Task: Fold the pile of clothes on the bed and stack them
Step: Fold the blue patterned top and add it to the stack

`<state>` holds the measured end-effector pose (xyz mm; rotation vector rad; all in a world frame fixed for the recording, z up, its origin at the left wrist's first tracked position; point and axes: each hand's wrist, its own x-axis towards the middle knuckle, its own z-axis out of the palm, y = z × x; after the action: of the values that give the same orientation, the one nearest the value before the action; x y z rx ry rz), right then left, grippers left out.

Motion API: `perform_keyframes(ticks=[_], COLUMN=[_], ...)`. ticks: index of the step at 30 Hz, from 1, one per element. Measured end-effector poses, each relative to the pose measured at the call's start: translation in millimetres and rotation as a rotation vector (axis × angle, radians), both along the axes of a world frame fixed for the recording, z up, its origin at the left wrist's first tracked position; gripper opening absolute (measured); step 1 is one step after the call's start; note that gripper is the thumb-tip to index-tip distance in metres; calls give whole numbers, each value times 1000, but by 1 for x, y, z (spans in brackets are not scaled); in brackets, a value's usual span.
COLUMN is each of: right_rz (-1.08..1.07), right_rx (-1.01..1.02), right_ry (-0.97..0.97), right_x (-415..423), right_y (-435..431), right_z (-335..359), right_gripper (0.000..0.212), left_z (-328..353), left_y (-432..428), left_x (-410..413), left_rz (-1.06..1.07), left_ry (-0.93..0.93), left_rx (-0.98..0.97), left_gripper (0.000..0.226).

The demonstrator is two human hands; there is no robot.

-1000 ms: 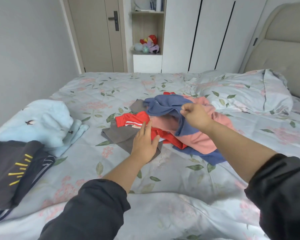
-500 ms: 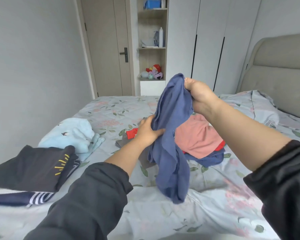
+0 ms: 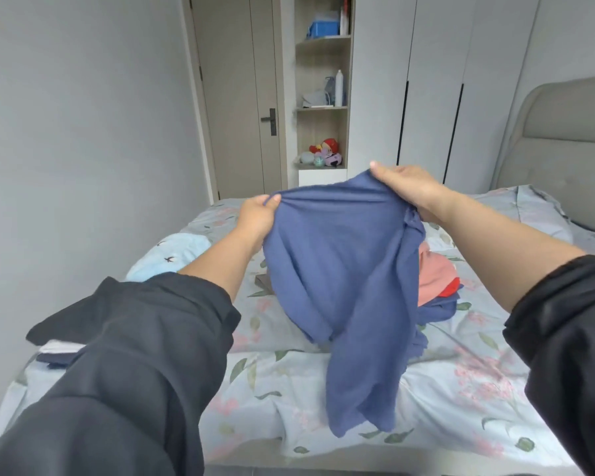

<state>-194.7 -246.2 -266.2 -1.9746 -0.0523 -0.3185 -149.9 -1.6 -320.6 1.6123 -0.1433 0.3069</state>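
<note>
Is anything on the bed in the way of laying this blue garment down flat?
Nothing visible. The left hand and right hand hold the blue garment above open bedspread; the unfolded pile lies behind it, the folded stack far left.

A home bedroom: a floral-sheeted bed with padded headboard, white wardrobe and toy-filled shelf.

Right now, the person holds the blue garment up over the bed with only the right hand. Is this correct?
Not quite: the head view shows the left hand and the right hand both gripping the blue garment, held up over the bed.
</note>
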Motion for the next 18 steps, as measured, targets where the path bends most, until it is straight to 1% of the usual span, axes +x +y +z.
perform_keyframes(ticks=[2, 3, 4, 5, 6, 7, 8, 9, 10, 11, 13, 14, 15, 17, 18], right_rz=[53, 50, 7, -35, -63, -73, -50, 1, 75, 156, 283, 314, 334, 350, 351], right_rx=[-551, -753, -837, -757, -523, -228, 39, 228, 366, 476, 648, 712, 761, 819, 851], right_ry=[182, 232, 215, 181, 154, 134, 127, 126, 123, 111, 51, 5, -40, -98, -116], right_x=[-5, -6, -4, -6, -8, -8, -9, -11, -12, -12, -15, -16, -18, -20, -18], right_y=[5, 10, 17, 24, 30, 35, 42, 49, 57, 65, 79, 84, 89, 93, 93], right_z=[-9, -12, -15, -16, -14, -10, -3, 5, 14, 23, 45, 56, 66, 84, 92], right_gripper=[35, 33, 31, 26, 19, 13, 12, 14, 14, 13, 22, 27, 31, 33, 34], left_z=[16, 23, 30, 36, 40, 44, 48, 52, 55, 59, 63, 64, 61, 52, 46], left_y=[8, 12, 15, 19, 23, 26, 27, 26, 23, 18, 7, 4, 2, -1, -3], left_x=[-3, -5, -7, -7, -7, -6, -8, -11, -15, -19, -28, -32, -35, -37, -37], left_rz=[53, 76, 103, 123, 157, 196, 192, 169, 140, 95, -7, -79, -180, -393, -457], left_ry=[-49, -77, -93, -87, -78, -55, -11, 26, 63, 77, 39, -10, -36, 14, 58], left_rx=[7, 42, 115, 188, 241, 255, 226, 136, 28, -41, 6, 41, 60, 57, 38], left_gripper=[29, 26, 24, 24, 25, 25, 25, 23, 19, 14, 17, 23, 35, 61, 70])
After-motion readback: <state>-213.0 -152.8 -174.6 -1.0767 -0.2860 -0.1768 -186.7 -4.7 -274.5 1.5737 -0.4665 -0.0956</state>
